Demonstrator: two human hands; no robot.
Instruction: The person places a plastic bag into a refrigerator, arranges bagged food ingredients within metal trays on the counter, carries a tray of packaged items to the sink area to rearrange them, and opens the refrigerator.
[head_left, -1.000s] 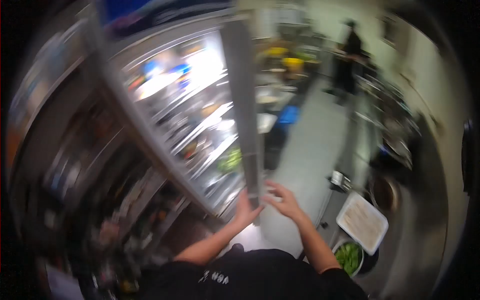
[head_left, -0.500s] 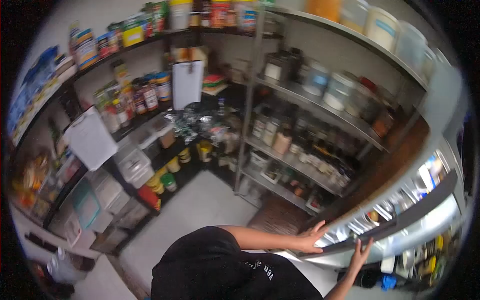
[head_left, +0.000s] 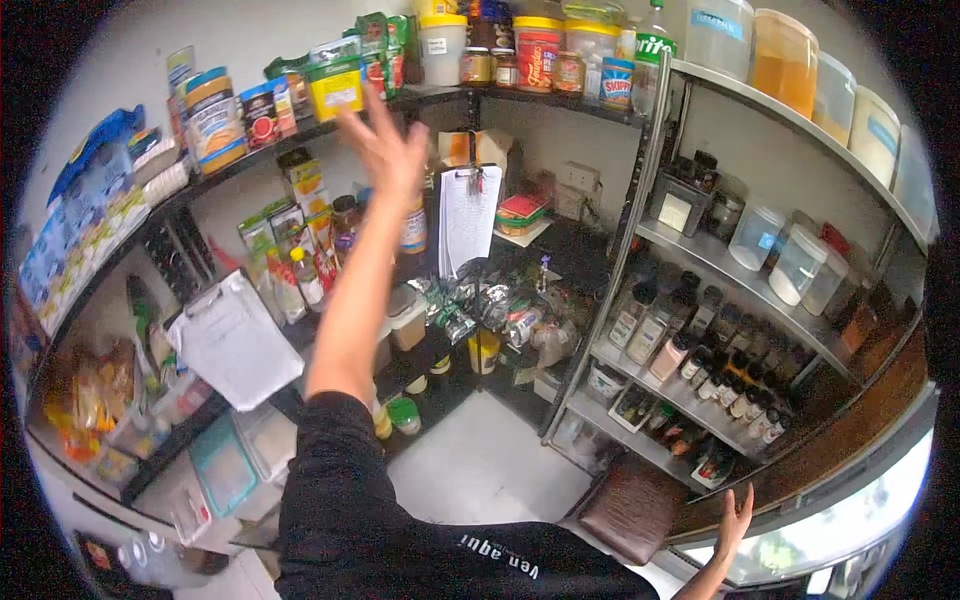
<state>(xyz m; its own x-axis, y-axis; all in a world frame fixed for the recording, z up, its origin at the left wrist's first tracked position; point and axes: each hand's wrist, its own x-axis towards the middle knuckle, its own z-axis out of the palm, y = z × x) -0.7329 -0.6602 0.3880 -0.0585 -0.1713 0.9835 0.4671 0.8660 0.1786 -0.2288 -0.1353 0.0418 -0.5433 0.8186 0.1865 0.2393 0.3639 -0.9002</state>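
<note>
My left hand is raised before the upper left shelf, its fingers spread and slightly blurred, with nothing in it. From this view it overlaps the edge of a green-and-yellow pouch. A peanut butter jar and small red-labelled packs stand left of it. To its right are a white tub with a yellow lid and several jars. At the lower right, my right hand is empty with fingers apart, beside the bright glass-fronted cabinet.
Two clipboards, one left and one in the corner, hang at the shelf fronts. A metal rack with spice bottles and clear tubs stands right. Below it sits a brown padded seat on the pale floor.
My left hand has left the cabinet's dark edge and swung up to the upper left shelf. My right hand has come off that edge too. The view has turned left.
</note>
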